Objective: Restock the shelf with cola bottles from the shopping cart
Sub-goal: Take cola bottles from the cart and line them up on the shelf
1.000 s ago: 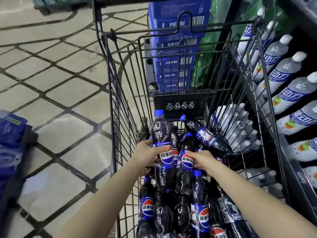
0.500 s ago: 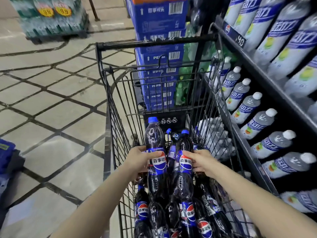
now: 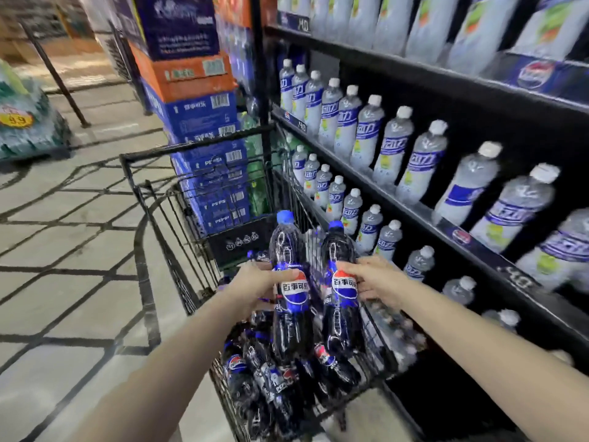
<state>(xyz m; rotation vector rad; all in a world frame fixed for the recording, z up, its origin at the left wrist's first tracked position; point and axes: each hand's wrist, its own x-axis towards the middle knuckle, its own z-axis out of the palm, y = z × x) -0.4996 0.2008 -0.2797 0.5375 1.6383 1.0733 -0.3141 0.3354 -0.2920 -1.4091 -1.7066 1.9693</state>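
Note:
My left hand (image 3: 258, 287) grips a dark cola bottle (image 3: 288, 314) with a blue cap and a red, white and blue label, held upright above the black wire shopping cart (image 3: 149, 199). My right hand (image 3: 376, 280) grips a second cola bottle (image 3: 341, 317) the same way, just to the right of the first. Both bottles are lifted clear of the pile. Several more cola bottles (image 3: 271, 378) lie in the cart's basket below them. The black shelf (image 3: 446, 218) stands directly right of the cart.
The shelf rows hold several clear bottles with white caps and blue labels (image 3: 392, 148). A stack of blue and orange drink cartons (image 3: 197, 116) stands beyond the cart's far end. A shrink-wrapped pallet with a yellow price tag (image 3: 19, 119) sits on the tiled floor at left.
Both hands have lifted their cola bottles up out of the cart. My view has tilted up and to the right, which brings more of the shelf into sight.

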